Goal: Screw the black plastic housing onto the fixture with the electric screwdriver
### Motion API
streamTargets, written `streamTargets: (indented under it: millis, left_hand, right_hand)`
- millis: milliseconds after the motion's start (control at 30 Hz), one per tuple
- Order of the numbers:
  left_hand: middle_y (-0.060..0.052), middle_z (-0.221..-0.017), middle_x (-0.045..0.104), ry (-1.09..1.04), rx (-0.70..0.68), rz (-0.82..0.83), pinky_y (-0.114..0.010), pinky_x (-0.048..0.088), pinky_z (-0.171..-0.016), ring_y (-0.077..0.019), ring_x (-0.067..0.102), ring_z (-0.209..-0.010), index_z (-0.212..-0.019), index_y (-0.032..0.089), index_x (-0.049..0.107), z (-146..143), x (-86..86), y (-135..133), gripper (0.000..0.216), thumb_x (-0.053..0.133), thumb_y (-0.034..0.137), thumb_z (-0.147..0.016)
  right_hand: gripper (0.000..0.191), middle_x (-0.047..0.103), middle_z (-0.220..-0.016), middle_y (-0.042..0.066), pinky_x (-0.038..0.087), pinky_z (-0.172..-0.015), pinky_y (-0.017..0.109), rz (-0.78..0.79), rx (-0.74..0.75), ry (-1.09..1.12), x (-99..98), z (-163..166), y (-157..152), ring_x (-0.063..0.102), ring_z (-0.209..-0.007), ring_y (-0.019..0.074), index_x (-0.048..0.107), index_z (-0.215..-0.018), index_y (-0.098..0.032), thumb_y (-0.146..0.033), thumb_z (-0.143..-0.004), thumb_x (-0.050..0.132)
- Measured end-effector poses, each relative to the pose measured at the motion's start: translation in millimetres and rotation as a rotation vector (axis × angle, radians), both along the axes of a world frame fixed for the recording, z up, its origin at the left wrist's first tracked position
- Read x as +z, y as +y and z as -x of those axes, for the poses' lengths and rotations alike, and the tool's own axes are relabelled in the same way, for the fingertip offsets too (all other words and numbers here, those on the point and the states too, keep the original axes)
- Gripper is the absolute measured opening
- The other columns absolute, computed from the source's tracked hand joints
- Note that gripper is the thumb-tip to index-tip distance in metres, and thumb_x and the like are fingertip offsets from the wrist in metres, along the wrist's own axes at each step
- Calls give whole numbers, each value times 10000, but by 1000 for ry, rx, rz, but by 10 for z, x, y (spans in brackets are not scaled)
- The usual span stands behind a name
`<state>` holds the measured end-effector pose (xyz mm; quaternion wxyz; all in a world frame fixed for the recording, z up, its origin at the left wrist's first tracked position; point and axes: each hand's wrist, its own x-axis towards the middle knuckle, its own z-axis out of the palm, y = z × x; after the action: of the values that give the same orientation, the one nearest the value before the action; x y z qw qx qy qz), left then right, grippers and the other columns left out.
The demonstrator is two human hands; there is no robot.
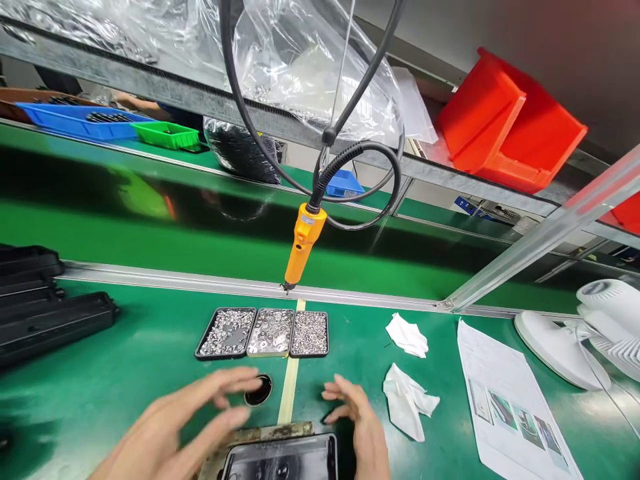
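My left hand (193, 420) hovers at the lower left with thumb and fingers apart, holding nothing; motion smears it slightly. My right hand (360, 417) is to the right, fingers loosely bent and apart, also without anything in it. Between the two hands lies a black rectangular housing (280, 443), cut off by the bottom edge of the view. It sits against a worn metal plate (295, 431). Just beyond my left fingertips is a small round container (259, 392) with a dark inside.
Three shallow trays of screws (225, 331), washers (271, 331) and small metal parts (310, 333) stand ahead. Above them hangs an orange electric screwdriver (303, 243). White cloths (407, 403), a printed sheet (515, 400) and a white fan (560, 350) lie right; black cases (55, 327) left.
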<state>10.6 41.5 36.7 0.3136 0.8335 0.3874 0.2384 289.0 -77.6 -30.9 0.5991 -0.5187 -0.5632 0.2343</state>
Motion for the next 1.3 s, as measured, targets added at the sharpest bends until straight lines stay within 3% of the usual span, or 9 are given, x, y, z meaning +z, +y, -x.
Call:
streamTargets:
  millis: [67, 133, 267, 367, 500, 700, 833, 1133, 1300]
  left_hand:
    - [-39, -1189, 725, 88, 1, -172, -419, 536, -982, -263, 670, -1079, -1175, 288, 674, -198, 67, 368, 368, 443, 555, -1070]
    - [-62, -1052, 706, 135, -7, -223, -480, 464, -960, -287, 608, -994, -982, 235, 712, -418, 99, 689, 373, 415, 441, -1075]
    - [-95, -937, 663, 192, 10, -227, -452, 406, -846, -312, 518, -951, -921, 195, 729, -689, 18, 986, 238, 519, 289, -982]
    - [-97, -882, 642, 187, 19, -188, -428, 376, -823, -302, 481, -908, -844, 193, 700, -713, -40, 997, 266, 497, 305, -975]
    - [-87, -897, 684, 107, 45, -50, -431, 361, -858, -308, 492, -935, -827, 210, 702, -671, 18, 976, 323, 493, 411, -970]
    - [-58, -1031, 755, -124, 120, 414, -368, 481, -913, -271, 654, -1002, -993, 210, 748, -539, 329, 764, 529, 574, 705, -925]
    - [-76, -1033, 754, -183, 111, 574, -360, 523, -880, -266, 672, -1022, -973, 216, 748, -433, 520, 453, 574, 614, 767, -882]
    - [-116, -1026, 714, -91, -59, -26, -404, 568, -874, -315, 644, -1071, -992, 251, 780, -402, 362, -48, 446, 693, 677, -895]
    - [-94, -1135, 694, 33, -286, -351, -361, 552, -857, -295, 612, -1127, -1023, 296, 768, -338, 476, -141, 169, 676, 427, -969]
  right_hand:
    - [500, 675, -1151, 112, 596, -692, 290, 162, -64, 138, 38, 9, 23, 663, -768, 171, 632, -1401, -250, -495, -1130, 291]
    - [516, 652, -1126, 97, 571, -729, 288, 268, -72, 187, 103, 25, 27, 626, -757, 157, 664, -1350, -233, -551, -1118, 330]
    - [502, 622, -1035, 75, 508, -678, 255, 279, -80, 259, 182, 76, 25, 573, -706, 130, 701, -1253, -208, -583, -1100, 404]
    - [464, 619, -1009, 71, 496, -662, 237, 261, -60, 242, 208, 107, 34, 544, -697, 126, 705, -1246, -209, -560, -1098, 439]
    - [450, 620, -1003, 71, 491, -691, 219, 277, -53, 217, 266, 113, 29, 576, -785, 139, 704, -1237, -218, -553, -1103, 435]
    - [447, 623, -1073, 77, 477, -712, 233, 358, -26, 154, 299, 71, 21, 601, -850, 149, 688, -1247, -225, -569, -1096, 446]
    - [450, 630, -1086, 78, 479, -693, 224, 375, -10, 110, 310, 46, 33, 613, -855, 146, 693, -1233, -231, -587, -1086, 461]
    - [356, 633, -1052, 48, 483, -702, 235, 392, -39, 97, 454, 60, 10, 597, -835, 132, 710, -1215, -236, -510, -1092, 517]
    - [326, 637, -1055, 46, 455, -684, 243, 386, -43, 66, 463, 55, 18, 594, -856, 132, 733, -1203, -236, -467, -1094, 531]
